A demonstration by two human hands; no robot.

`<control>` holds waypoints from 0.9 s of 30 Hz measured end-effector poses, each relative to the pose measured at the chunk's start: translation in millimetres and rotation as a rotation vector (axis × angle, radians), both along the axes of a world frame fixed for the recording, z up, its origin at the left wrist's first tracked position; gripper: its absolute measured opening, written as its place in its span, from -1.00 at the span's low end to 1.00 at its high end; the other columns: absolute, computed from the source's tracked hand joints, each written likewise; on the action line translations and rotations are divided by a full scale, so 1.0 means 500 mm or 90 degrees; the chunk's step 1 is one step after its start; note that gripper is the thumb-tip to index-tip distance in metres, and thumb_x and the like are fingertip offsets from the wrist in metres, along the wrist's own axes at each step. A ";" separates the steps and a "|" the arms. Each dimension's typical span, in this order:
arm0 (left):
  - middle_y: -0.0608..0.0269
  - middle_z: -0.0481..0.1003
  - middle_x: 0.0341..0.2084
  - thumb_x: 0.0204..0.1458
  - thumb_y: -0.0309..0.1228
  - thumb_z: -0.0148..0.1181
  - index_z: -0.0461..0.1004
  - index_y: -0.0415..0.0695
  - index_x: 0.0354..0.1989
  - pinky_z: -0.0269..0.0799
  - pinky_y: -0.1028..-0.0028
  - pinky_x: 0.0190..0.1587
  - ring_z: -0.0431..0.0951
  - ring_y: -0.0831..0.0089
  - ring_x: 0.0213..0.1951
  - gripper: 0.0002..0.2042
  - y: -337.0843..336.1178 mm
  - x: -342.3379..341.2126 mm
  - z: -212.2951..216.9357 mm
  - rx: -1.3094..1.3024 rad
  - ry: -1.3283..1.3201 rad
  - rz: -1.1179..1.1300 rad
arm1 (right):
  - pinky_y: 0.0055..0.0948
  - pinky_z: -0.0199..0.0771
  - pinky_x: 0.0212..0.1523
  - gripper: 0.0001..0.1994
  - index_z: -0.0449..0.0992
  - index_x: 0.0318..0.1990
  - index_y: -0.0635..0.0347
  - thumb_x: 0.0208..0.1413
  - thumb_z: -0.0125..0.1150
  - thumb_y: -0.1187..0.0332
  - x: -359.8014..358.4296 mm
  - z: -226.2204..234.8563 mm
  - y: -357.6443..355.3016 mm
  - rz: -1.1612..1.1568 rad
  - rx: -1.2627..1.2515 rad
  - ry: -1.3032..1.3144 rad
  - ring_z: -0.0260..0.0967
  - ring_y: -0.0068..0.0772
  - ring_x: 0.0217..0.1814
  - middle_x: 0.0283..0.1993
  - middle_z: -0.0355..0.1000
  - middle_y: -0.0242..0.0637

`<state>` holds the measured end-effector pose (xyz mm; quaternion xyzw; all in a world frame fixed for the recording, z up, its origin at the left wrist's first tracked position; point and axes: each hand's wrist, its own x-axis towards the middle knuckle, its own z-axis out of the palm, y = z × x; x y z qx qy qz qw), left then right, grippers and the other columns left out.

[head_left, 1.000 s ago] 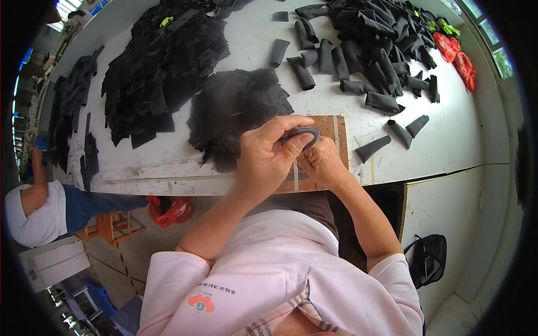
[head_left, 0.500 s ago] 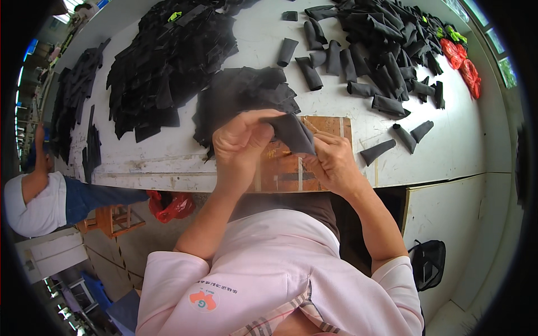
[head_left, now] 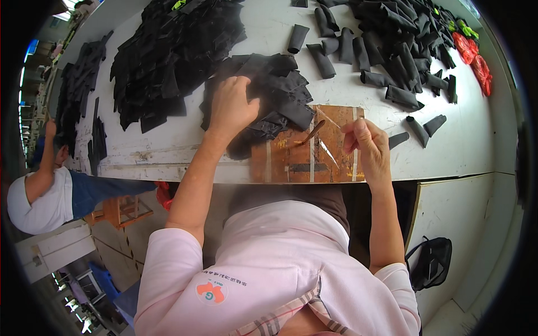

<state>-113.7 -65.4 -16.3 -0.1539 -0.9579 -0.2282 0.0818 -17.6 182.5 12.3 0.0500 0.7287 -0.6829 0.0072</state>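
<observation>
My left hand (head_left: 231, 109) reaches over a pile of black fabric pieces (head_left: 274, 84), thumb spread away from the fingers; the fingertips are against the dark cloth and hard to see. At the right edge of a brown, taped board (head_left: 274, 165), my right hand (head_left: 367, 143) is raised with thumb and fingers pinched together. Whether something small sits in that pinch cannot be made out. On the board between the hands lie a dark brown curved item (head_left: 314, 133) and a thin shiny strip (head_left: 328, 153). Partly behind my right hand, a dark fabric tube (head_left: 399, 139) rests on the table.
A large heap of flat black pieces (head_left: 174, 61) lies far left. Rolled black tubes (head_left: 398, 56) are heaped far right, beside red plastic bags (head_left: 473, 59). Another person (head_left: 42, 196) stands at the left by a wooden stool (head_left: 120, 211). A black bag (head_left: 431, 260) hangs low right.
My hands have parted, and the dark fabric tube between them is no longer held. The left moved up onto the fabric pile; the right drew back to the right. The view shifted slightly.
</observation>
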 end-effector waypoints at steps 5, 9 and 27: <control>0.11 0.40 -0.35 -0.21 -0.53 0.14 0.39 -0.23 -0.44 0.30 0.35 -0.16 0.38 0.18 -0.24 -0.88 -0.006 0.001 -0.027 -0.122 0.028 0.053 | -0.66 0.12 -0.62 -0.60 0.41 -0.49 0.31 0.14 -0.10 0.11 0.022 0.001 -0.023 0.043 0.010 -0.042 0.12 -0.68 -0.62 -0.68 0.22 -0.44; 0.12 0.40 -0.35 -0.18 -0.59 0.09 0.39 -0.22 -0.48 0.31 0.36 -0.18 0.38 0.19 -0.24 -0.94 -0.019 0.007 -0.011 -0.030 0.163 0.030 | -0.55 0.18 -0.62 -0.77 0.40 -0.47 0.32 0.08 0.02 0.31 0.039 0.032 -0.068 0.051 0.177 0.034 0.19 -0.55 -0.63 -0.67 0.24 -0.35; 0.16 0.42 -0.23 -0.20 -0.64 0.08 0.43 -0.25 -0.44 0.30 0.49 -0.14 0.40 0.29 -0.15 -0.89 0.002 0.057 0.099 0.169 -0.047 -0.157 | -0.41 0.32 -0.57 -0.83 0.41 -0.39 0.20 -0.06 0.17 0.31 0.083 0.041 -0.102 0.090 0.365 0.215 0.31 -0.30 -0.55 -0.56 0.29 -0.27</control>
